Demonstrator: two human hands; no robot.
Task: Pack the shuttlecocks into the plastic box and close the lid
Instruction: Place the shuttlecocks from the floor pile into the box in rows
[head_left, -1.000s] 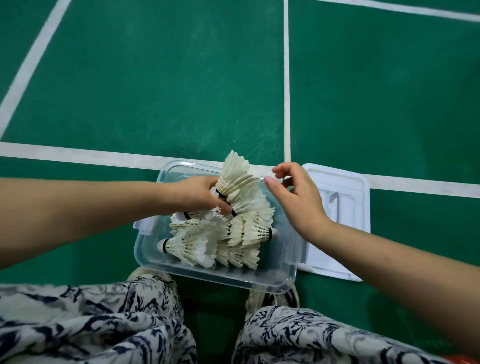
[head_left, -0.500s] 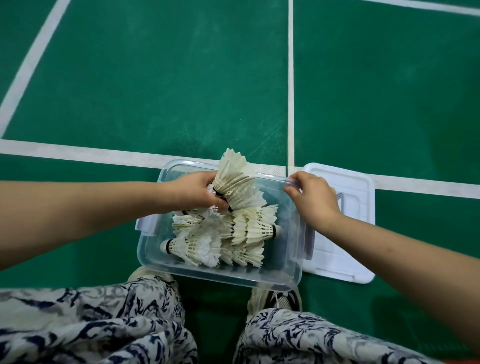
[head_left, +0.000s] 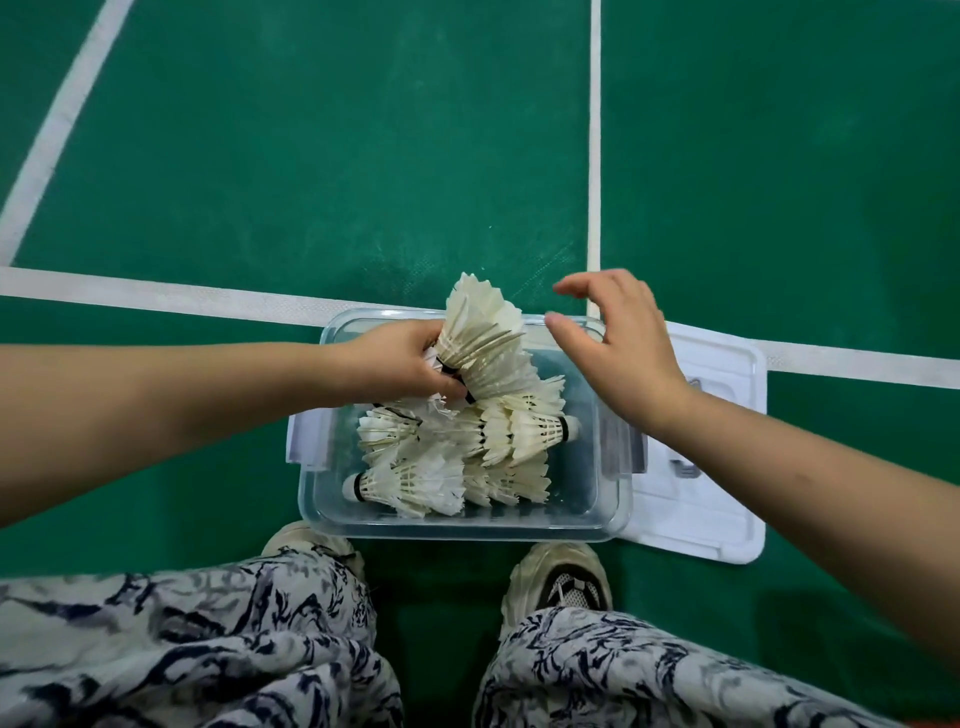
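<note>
Off the rim it held half a second ago, the right hand (head_left: 618, 348) now hovers above the 1 o'clock corner of the plastic box (head_left: 467, 532), fingers spread and holding nothing, over a green court floor (head_left: 337, 156) crossed by white lines (head_left: 156, 299). The left hand (head_left: 400, 364) grips a stack of shuttlecocks (head_left: 483, 332) by its cork end, feathers fanning toward 12 o'clock past the far rim. Inside the box other shuttlecocks (head_left: 467, 462) lie heaped, and the white lid (head_left: 717, 499) lies flat on the floor just beside it at 3 o'clock.

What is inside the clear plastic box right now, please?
White feather shuttlecocks lie heaped in the clear plastic box; the left hand grips a nested stack above them. The bottom beneath the heap is hidden.
</note>
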